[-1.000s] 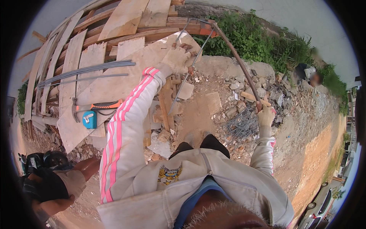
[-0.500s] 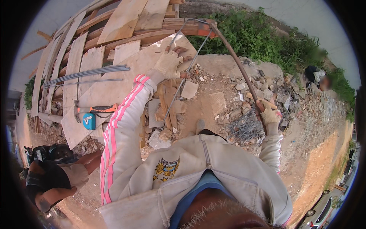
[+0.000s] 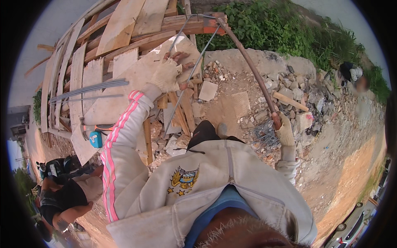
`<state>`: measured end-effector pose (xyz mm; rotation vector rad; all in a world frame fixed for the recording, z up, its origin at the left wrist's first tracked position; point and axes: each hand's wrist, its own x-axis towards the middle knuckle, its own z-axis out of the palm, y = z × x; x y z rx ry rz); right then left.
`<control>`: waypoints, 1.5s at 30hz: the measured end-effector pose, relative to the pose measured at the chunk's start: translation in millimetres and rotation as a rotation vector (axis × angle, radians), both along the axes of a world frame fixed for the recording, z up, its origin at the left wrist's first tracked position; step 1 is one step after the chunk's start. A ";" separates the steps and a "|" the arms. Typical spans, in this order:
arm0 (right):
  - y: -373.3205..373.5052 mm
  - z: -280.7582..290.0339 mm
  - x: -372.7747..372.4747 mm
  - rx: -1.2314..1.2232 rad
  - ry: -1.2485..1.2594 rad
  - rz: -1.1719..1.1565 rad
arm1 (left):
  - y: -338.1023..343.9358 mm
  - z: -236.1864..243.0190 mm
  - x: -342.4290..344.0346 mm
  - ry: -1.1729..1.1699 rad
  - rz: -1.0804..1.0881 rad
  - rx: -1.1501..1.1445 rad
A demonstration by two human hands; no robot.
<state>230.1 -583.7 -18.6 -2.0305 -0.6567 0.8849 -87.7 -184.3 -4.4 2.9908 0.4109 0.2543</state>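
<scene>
The person's right hand (image 3: 284,130), in a pale glove, is closed around the near end of a long brown pipe (image 3: 251,66); the left hand (image 3: 165,74), gloved with bare fingertips, lies palm down near the right corner of a pale board (image 3: 103,109), its fingers bent and somewhat apart beside a bent grey rod (image 3: 203,53), though whether they grip it cannot be told. From the left hand one leg of the rod runs up to the right end of the plank bench (image 3: 76,78), turns there at an orange-marked block (image 3: 214,25), and its long leg slants back past the left thumb and over the bench's near edge. The far end of the pipe meets the rod at that same block. Toward the bench's left edge lies a bundle of straight grey rods (image 3: 95,86), with a single thin one just beside it. On the board's near left part are a hammer (image 3: 103,127), partly covered by the sleeve, and a blue tape measure (image 3: 95,139). On the ground, a tangle of wire (image 3: 264,134) sits just left of the right hand, with broken rubble (image 3: 285,89) around it. Green plants (image 3: 281,29) grow past the bench's right end. Another person (image 3: 70,196) is at the far left.
</scene>
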 end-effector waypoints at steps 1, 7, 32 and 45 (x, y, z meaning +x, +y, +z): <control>1.5 1.1 4.6 0.008 0.001 0.012 | 0.6 3.3 2.9 0.006 0.001 0.001; 20.4 12.1 28.7 -0.059 0.214 0.134 | -0.9 1.3 0.6 0.001 0.001 0.043; 87.9 37.8 0.6 -0.051 0.259 0.008 | 5.0 -3.5 -0.9 -0.016 -0.015 -0.007; 97.6 5.0 36.2 -0.075 0.168 0.151 | -3.2 -2.5 0.3 -0.057 0.023 -0.034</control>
